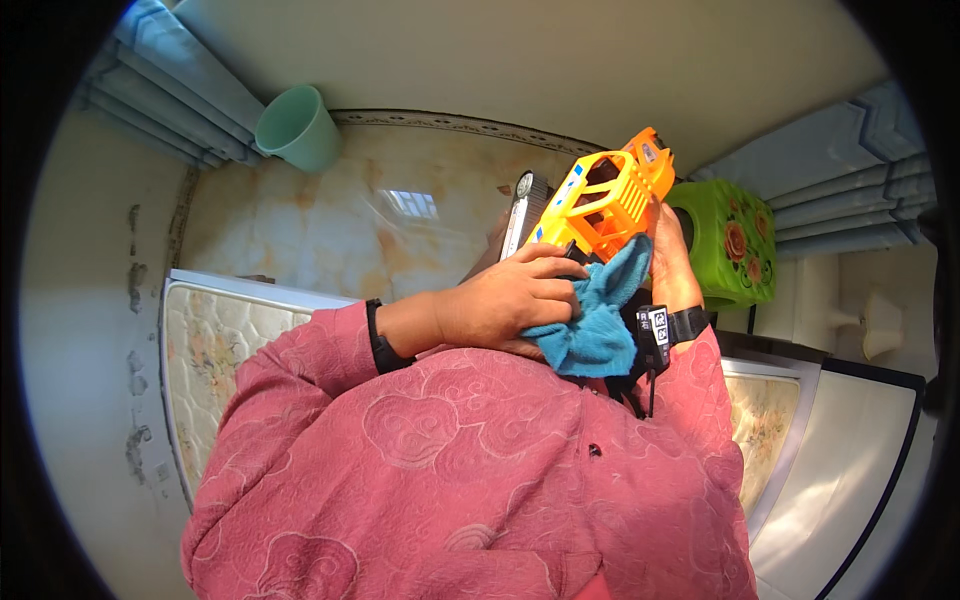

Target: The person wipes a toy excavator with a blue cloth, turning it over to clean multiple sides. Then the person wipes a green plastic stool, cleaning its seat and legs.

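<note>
A yellow and orange plastic toy vehicle (592,202) is tilted up in front of my chest. Its open frame faces me, and a grey track or wheel part (529,196) shows at its left. My right hand (667,236) grips the toy's right side, fingers partly hidden behind it. My left hand (529,296) holds a blue cloth (596,337) bunched up against the toy's near end. One corner of the cloth sticks up beside my right hand.
A green plastic stool (750,247) with printed roses stands at the right. At the far left on the marble-look floor (360,225) is a teal bucket (304,131), next to a blue curtain (180,82). A mattress (217,337) lies behind my left arm. A white, black-edged surface (847,450) is at the lower right.
</note>
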The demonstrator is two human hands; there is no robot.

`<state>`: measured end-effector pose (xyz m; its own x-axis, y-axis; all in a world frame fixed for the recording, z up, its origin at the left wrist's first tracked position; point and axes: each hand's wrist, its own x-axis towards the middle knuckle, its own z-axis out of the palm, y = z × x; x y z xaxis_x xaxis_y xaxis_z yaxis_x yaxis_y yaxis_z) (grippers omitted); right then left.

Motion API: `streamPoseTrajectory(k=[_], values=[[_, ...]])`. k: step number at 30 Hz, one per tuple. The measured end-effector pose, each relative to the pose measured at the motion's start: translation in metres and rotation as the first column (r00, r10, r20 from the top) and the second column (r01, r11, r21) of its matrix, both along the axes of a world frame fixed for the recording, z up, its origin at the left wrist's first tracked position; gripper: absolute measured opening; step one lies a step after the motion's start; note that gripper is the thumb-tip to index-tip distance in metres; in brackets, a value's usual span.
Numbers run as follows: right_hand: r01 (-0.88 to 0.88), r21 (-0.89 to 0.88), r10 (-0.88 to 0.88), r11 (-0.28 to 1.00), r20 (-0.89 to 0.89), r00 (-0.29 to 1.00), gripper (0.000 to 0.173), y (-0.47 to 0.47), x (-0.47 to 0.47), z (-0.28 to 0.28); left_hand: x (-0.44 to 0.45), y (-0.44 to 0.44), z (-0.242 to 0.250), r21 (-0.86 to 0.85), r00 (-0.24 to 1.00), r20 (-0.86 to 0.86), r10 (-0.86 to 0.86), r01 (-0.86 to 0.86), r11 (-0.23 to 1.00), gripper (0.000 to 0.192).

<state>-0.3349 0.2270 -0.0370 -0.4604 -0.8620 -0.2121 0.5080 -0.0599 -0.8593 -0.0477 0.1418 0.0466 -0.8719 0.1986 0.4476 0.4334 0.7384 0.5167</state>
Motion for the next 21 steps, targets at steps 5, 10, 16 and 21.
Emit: streamPoseTrajectory(k=[5, 10, 16, 21], values=[[0.049, 0.024, -0.045, 0.999, -0.145, 0.988, 0.077, 0.011, 0.015, 0.015, 0.04, -0.051, 0.002, 0.065, 0.805, 0.121, 0.581, -0.591, 0.804, 0.028], [0.097, 0.006, -0.094, 0.995, -0.193, 0.977, 0.067, 0.013, 0.027, 0.024, -0.023, -0.108, 0.011, 0.325, 0.597, -0.136, 0.791, -0.727, 0.604, 0.029], [0.272, 0.058, -0.27, 0.961, -0.037, 0.962, 0.035, 0.027, 0.017, 0.011, -0.056, -0.044, -0.027, 0.476, 0.968, -0.064, 0.244, -0.185, 0.86, 0.026], [0.465, -0.131, -0.448, 0.876, 0.142, 0.883, 0.035, 0.062, 0.011, 0.011, 0.057, -0.044, -0.037, 0.739, 0.758, 0.58, -0.3, -0.333, 0.586, 0.026]])
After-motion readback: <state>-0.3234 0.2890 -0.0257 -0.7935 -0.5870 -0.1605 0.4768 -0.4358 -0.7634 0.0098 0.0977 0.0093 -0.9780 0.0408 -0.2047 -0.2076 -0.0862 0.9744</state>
